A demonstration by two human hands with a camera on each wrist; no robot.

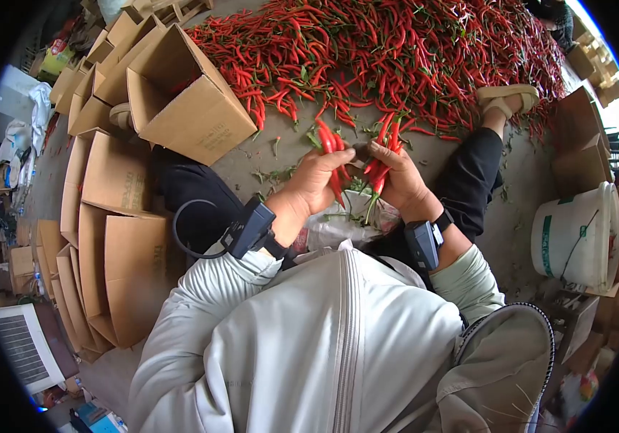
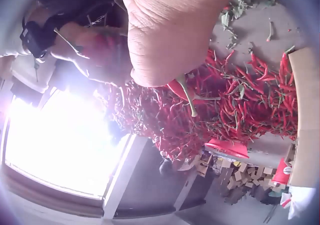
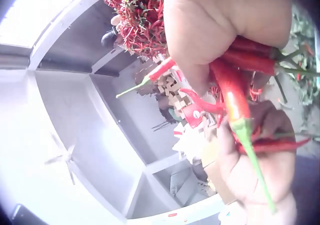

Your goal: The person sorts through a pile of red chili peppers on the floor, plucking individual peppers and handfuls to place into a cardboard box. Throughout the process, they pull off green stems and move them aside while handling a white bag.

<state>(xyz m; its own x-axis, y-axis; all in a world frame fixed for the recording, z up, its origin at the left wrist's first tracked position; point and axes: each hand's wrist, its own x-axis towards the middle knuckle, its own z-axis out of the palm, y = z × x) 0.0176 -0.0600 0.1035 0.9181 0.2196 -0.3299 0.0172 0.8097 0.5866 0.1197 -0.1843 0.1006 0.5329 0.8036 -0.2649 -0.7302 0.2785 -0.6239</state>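
Note:
In the head view both hands meet over the lap, thumbs nearly tip to tip. My left hand (image 1: 309, 186) grips a few long red chili peppers (image 1: 328, 142), which stick out above and below the fingers. A small bunch of red chilies (image 1: 379, 179) is gripped by my right hand (image 1: 404, 186), green stems pointing down towards the lap. Close up in the right wrist view, one chili (image 3: 232, 90) with a long green stem juts from under the right thumb, and the left hand lies beyond it. The left thumb hides most of its chilies in the left wrist view.
A large heap of red chilies (image 1: 396, 58) covers the floor ahead. An open cardboard box (image 1: 201, 123) stands by the left leg, with more cartons (image 1: 132, 267) stacked at left. At right is a white bucket (image 1: 573, 234). Clear plastic (image 1: 338, 234) lies between the legs.

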